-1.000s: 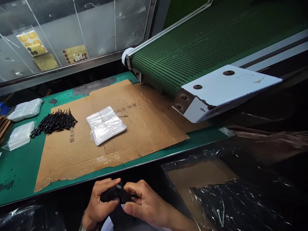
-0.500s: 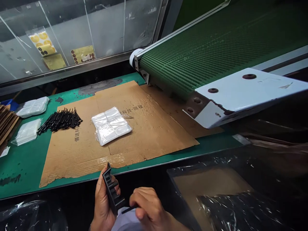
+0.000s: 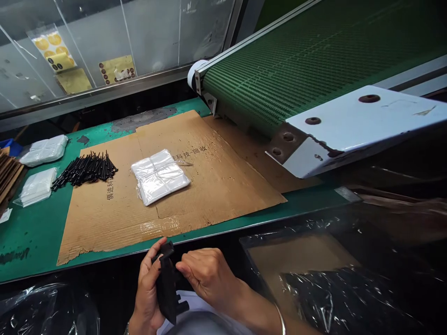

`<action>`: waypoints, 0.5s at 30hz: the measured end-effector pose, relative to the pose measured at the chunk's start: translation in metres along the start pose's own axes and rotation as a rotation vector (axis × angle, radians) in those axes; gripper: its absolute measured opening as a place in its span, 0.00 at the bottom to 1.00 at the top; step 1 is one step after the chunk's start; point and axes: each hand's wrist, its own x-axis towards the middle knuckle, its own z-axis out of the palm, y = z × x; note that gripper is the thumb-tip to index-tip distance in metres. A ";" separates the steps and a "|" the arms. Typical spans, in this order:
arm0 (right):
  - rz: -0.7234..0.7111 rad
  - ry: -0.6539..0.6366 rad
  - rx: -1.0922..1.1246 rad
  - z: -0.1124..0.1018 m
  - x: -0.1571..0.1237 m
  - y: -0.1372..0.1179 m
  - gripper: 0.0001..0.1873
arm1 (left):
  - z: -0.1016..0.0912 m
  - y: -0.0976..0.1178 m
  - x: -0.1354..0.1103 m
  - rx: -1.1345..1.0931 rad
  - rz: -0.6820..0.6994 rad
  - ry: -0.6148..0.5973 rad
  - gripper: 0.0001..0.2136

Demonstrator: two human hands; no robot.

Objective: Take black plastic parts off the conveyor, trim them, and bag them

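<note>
1. Step in hand: the black part [image 3: 166, 289] appears to be undergoing handling or fitting work between the two hands.
2. Part location: in front of the near edge of the green surface [image 3: 28, 237], over the person's lap. The part stands steeply tilted, with short stubs projecting from its right side near the lower end.
3. Left grip: the left hand [image 3: 148, 291] is closed around the part, thumb on the near face and forefinger near the top end. The hold looks firm.
4. Right grip: the right hand [image 3: 209, 274] is just beside the part, fingers curled inward and thumb pointing toward it. How tightly these fingers close, whether they hold anything, and whether the thumb touches the part cannot be told.
5. Next move, as judged: steady the part with the left grip, and align the right fingertips with its right side before applying any pressure. Avoid letting the part twist in the left grip.
6. Adjacent items: the pins [image 3: 87, 168] lie in a loose heap, partly on the cardboard [image 3: 223, 197]. The bag stack [image 3: 160, 177], bound across its middle, lies on the cardboard to the right of the pins. Neither hand touches these items.
</note>
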 end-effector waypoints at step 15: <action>-0.019 -0.107 0.127 -0.009 -0.025 -0.012 0.33 | 0.002 0.004 0.003 -0.006 0.095 0.006 0.22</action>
